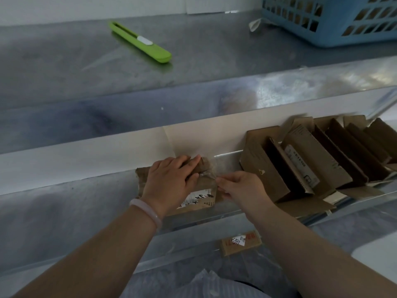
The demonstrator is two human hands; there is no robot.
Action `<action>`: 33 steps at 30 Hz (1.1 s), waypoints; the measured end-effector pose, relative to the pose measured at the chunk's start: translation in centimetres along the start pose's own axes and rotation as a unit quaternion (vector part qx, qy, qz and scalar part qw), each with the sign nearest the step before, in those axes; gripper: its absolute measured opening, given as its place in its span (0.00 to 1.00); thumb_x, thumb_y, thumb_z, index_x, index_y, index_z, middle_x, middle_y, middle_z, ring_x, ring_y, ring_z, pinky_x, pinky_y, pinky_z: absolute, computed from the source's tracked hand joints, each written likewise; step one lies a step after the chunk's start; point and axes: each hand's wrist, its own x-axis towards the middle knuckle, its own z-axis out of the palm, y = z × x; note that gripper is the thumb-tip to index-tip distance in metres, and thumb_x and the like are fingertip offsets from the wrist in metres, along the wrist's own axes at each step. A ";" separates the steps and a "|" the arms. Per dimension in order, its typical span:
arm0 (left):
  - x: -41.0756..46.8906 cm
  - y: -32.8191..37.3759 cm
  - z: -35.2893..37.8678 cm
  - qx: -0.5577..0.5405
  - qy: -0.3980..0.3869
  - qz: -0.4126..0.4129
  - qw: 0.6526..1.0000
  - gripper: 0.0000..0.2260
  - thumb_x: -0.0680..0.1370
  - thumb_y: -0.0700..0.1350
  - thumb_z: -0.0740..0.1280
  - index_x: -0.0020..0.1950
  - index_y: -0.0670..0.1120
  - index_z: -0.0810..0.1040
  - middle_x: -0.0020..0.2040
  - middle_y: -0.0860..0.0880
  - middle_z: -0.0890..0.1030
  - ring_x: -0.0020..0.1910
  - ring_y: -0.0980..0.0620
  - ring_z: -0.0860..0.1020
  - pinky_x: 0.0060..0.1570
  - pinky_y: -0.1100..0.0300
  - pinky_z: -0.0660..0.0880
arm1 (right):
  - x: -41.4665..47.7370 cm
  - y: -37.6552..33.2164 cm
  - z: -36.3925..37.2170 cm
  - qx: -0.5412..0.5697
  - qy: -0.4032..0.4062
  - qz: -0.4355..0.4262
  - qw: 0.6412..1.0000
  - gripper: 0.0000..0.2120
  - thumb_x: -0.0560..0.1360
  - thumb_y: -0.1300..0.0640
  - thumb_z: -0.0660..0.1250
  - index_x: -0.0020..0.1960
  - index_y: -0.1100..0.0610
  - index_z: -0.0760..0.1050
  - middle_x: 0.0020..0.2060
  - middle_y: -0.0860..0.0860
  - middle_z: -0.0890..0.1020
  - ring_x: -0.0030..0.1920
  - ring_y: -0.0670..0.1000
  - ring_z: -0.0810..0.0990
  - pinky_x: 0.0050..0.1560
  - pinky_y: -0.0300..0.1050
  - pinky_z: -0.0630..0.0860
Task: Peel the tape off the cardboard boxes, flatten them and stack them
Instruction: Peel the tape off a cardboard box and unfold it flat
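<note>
Green knife [140,42], one only, lay on the steel table [64,72] far beyond the left grip [169,181] and to its left, untouched. That grip, a pale bracelet [146,211] at its wrist, pressed flat with straight fingers on the one box [205,186] being worked. The box sat at the table's near ledge, under the left grip and touching the right one. A single strip of clear tape [207,174] stood lifted between the two grips, one end stuck to the box and the other pinched in the right grip [238,187], thumb against fingers.

By my reading the peel was partway done, and this box was neither flattened nor stacked. One small labelled carton [240,243] showed below the right grip, nearer the body; whether it was finished I could not tell.

Just right of the right grip leaned a row of boxes [300,160], roughly six, though overlap and blur barred a firm count. They looked opened or collapsed, not stacked flat. Far beyond and right of that grip stood one blue basket [335,29] holding more cardboard, number unclear. Most of the job appeared left to do.
</note>
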 end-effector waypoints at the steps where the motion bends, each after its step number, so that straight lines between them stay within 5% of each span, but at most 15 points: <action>1: 0.0 0.0 0.0 -0.001 0.000 0.000 1.000 0.25 0.78 0.61 0.45 0.73 0.58 0.63 0.65 0.56 0.73 0.59 0.51 0.73 0.58 0.52 0.67 | 0.1 0.0 0.0 -0.032 0.006 -0.009 0.999 0.03 0.72 0.54 0.75 0.41 0.53 0.82 0.36 0.52 0.86 0.43 0.54 0.85 0.48 0.50 0.83; 3: 0.0 0.0 0.0 -0.005 0.000 0.000 1.000 0.25 0.78 0.61 0.45 0.73 0.59 0.63 0.65 0.56 0.73 0.60 0.51 0.73 0.58 0.52 0.67 | 0.2 -0.3 -0.2 -0.071 -0.004 -0.018 0.997 0.05 0.72 0.54 0.74 0.40 0.53 0.82 0.35 0.51 0.85 0.39 0.51 0.85 0.44 0.47 0.83; 6: -0.1 0.0 0.1 -0.008 0.002 0.001 1.000 0.25 0.78 0.61 0.45 0.73 0.59 0.63 0.65 0.56 0.73 0.60 0.51 0.73 0.59 0.52 0.67 | 0.0 -0.9 -0.5 0.008 -0.059 0.011 0.998 0.04 0.75 0.60 0.71 0.41 0.59 0.80 0.36 0.53 0.84 0.34 0.46 0.82 0.36 0.39 0.81; 9: -0.1 0.0 0.0 -0.009 0.000 0.001 1.000 0.25 0.77 0.61 0.45 0.73 0.59 0.63 0.65 0.56 0.73 0.60 0.51 0.73 0.59 0.52 0.67 | -0.1 -1.4 -0.8 0.055 -0.109 0.062 0.991 0.06 0.77 0.61 0.67 0.47 0.64 0.78 0.39 0.57 0.81 0.38 0.50 0.81 0.40 0.43 0.81; 14: 0.0 0.0 0.1 -0.003 0.007 0.000 1.000 0.24 0.77 0.60 0.47 0.72 0.59 0.65 0.63 0.55 0.75 0.56 0.50 0.75 0.55 0.52 0.69 | -0.5 -2.8 -0.8 -0.028 -0.122 0.082 0.989 0.10 0.79 0.58 0.65 0.44 0.63 0.77 0.35 0.55 0.80 0.31 0.46 0.81 0.30 0.40 0.79; 19: 0.1 0.0 0.3 -0.001 0.003 -0.004 1.000 0.24 0.77 0.60 0.47 0.71 0.59 0.66 0.62 0.55 0.76 0.55 0.50 0.75 0.54 0.53 0.69 | -0.3 -3.9 -0.8 -0.114 -0.139 0.085 0.980 0.11 0.80 0.56 0.63 0.42 0.61 0.76 0.35 0.53 0.79 0.35 0.48 0.79 0.34 0.42 0.80; 23: 0.2 -0.1 0.3 -0.008 0.006 -0.006 1.000 0.25 0.76 0.60 0.46 0.72 0.60 0.65 0.63 0.56 0.75 0.56 0.50 0.74 0.55 0.53 0.68 | -0.5 -3.7 -1.2 0.006 -0.174 0.108 0.979 0.09 0.80 0.60 0.63 0.42 0.62 0.75 0.32 0.53 0.78 0.31 0.46 0.80 0.32 0.41 0.79; 26: 0.3 -0.2 0.3 -0.018 0.003 -0.008 1.000 0.26 0.76 0.61 0.45 0.73 0.60 0.63 0.64 0.57 0.73 0.58 0.51 0.72 0.57 0.53 0.66 | -0.6 -2.3 -1.6 0.037 -0.153 0.081 0.984 0.06 0.78 0.60 0.67 0.47 0.63 0.77 0.39 0.54 0.82 0.39 0.48 0.83 0.38 0.45 0.81; 30: 0.5 0.1 0.3 -0.012 0.011 -0.015 1.000 0.27 0.76 0.61 0.43 0.73 0.60 0.62 0.63 0.57 0.74 0.58 0.50 0.72 0.57 0.53 0.66 | -0.2 -1.0 -1.1 -0.103 -0.073 -0.008 0.992 0.04 0.73 0.56 0.72 0.46 0.55 0.81 0.41 0.50 0.85 0.43 0.48 0.84 0.43 0.45 0.81; 33: 0.6 0.2 0.4 -0.014 0.009 -0.023 1.000 0.27 0.75 0.61 0.42 0.73 0.60 0.61 0.63 0.57 0.73 0.59 0.51 0.72 0.58 0.53 0.65 | -0.1 -1.3 -0.5 -0.280 -0.011 -0.085 0.956 0.05 0.74 0.51 0.71 0.42 0.50 0.78 0.36 0.46 0.82 0.38 0.44 0.79 0.37 0.36 0.73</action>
